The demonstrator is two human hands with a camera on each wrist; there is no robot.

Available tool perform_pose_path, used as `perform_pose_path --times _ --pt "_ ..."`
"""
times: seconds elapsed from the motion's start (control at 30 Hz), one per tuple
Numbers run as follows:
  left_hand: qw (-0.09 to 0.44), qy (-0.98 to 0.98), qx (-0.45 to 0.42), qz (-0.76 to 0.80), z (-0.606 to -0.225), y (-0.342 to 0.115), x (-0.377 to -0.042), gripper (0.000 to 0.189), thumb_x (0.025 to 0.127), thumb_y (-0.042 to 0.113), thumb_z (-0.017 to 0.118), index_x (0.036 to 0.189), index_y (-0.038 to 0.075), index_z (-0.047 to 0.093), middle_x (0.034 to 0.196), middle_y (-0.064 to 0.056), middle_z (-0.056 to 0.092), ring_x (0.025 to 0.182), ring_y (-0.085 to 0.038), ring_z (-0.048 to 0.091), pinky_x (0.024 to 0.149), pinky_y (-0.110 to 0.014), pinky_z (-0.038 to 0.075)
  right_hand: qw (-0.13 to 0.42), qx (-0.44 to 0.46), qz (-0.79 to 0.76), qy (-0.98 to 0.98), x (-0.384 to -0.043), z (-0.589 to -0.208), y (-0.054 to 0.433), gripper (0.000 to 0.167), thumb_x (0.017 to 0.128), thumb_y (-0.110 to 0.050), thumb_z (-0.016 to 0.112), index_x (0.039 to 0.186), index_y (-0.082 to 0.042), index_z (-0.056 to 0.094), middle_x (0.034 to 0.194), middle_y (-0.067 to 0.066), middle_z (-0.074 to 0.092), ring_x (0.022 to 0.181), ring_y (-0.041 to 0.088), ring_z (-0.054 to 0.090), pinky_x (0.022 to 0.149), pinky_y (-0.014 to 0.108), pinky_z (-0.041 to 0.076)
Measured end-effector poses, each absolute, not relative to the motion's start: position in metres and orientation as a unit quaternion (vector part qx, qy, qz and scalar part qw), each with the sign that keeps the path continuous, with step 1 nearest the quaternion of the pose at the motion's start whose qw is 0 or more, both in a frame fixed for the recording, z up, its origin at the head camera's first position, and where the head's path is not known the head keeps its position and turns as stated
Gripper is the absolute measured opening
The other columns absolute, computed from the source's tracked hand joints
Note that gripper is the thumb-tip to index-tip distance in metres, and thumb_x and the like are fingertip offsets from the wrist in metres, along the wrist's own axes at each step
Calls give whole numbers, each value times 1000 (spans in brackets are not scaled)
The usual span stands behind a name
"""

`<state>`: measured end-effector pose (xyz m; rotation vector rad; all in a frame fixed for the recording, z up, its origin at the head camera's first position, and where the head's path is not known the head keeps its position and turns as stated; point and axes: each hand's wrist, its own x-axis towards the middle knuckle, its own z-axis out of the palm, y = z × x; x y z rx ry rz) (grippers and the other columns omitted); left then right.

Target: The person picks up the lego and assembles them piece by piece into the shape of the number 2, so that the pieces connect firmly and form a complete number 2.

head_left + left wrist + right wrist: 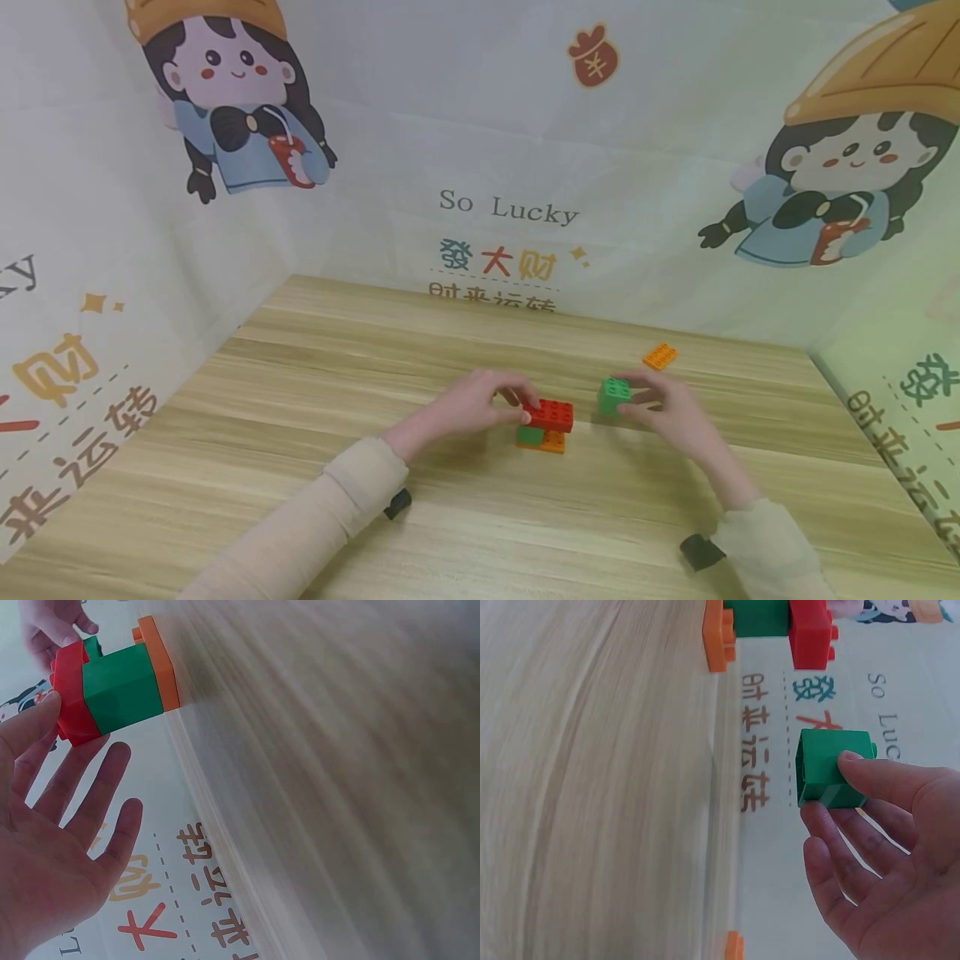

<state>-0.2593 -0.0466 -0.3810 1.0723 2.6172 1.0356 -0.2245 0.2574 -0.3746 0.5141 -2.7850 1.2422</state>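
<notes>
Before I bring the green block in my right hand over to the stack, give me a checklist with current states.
1. Right hand secure on the held green block: ok, thumb and fingers pinch it.
2. Its studs facing up: ok.
3. Left hand on the red block: ok, thumb and finger at one end.
4. Bare studs on the orange base beside the lower green block: ok, beneath the red overhang.
5. Red block fully pressed down: cannot tell.

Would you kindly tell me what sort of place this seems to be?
It looks like a screened-off tabletop workspace, perhaps an indoor booth: a wood-grain table, printed sheets along three sides, and toy bricks in use, such as the green brick in the right hand.
</notes>
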Motion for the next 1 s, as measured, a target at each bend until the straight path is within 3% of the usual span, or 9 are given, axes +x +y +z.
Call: perform_pose_path --times 0.23,0.57,1.0 --pt "59 870 357 335 -383 -46 -261 19 90 23 71 109 23 70 109 6 73 102 -12 65 95 -36 52 35 173 403 -898 -217 -365 244 45 91 -10 69 134 -6 57 132 21 62 104 31 67 83 35 60" --pt "58 872 352 334 -383 -46 -260 19 90 23 72 109 22 70 109 5 73 102 -12 65 96 -37 52 34 171 417 -892 -210 -355 232 46 90 -12 71 134 -7 58 129 20 64 100 26 67 77 19 56" --pt "62 869 354 339 -382 -46 -260 18 90 23 71 108 21 70 109 4 73 101 -13 65 96 -38 52 44 188 419 -888 -210 -356 221 43 89 -9 72 130 -7 60 123 17 67 98 24 68 79 26 58"
